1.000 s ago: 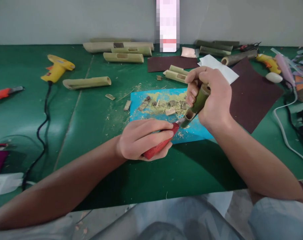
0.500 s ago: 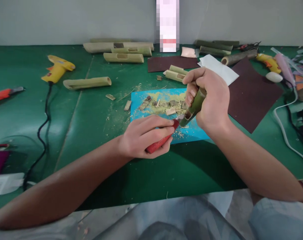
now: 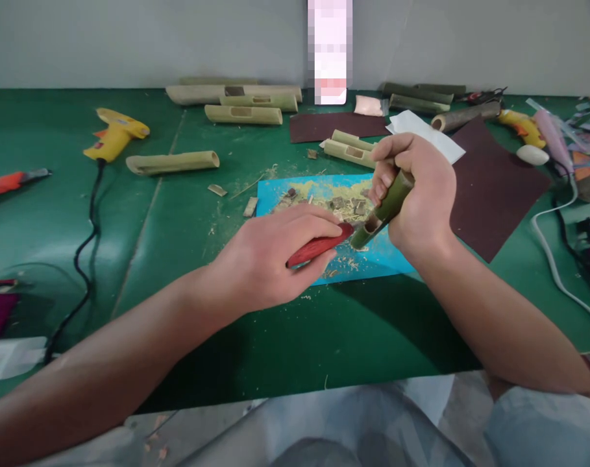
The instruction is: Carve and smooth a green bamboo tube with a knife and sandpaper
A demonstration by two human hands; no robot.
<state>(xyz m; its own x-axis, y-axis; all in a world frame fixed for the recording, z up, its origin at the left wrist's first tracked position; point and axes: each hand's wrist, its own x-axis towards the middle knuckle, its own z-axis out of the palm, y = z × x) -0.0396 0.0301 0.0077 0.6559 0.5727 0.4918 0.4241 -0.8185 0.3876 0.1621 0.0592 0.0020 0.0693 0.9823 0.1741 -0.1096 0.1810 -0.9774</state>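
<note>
My left hand [image 3: 270, 259] is closed round a red-handled knife [image 3: 319, 247], whose tip points into the open end of a short dark green bamboo tube [image 3: 386, 209]. My right hand [image 3: 416, 188] grips that tube, tilted with its cut end down and towards the knife. Both hands hover over a blue cutting mat [image 3: 280, 194] strewn with sawdust and small bamboo chips [image 3: 338, 202].
On the green table [image 3: 187, 214] lie several pale bamboo pieces [image 3: 243, 115], a yellow glue gun [image 3: 113, 134] with a black cord, an orange tool [image 3: 7, 183] at the left, brown sandpaper sheets [image 3: 494, 185], white paper [image 3: 424, 133], and a second glue gun [image 3: 518, 124] amid clutter at the right.
My left hand has rolled over, its back now facing up, and pushed the knife up and to the right against the tube's open end. The tube has barely moved.
</note>
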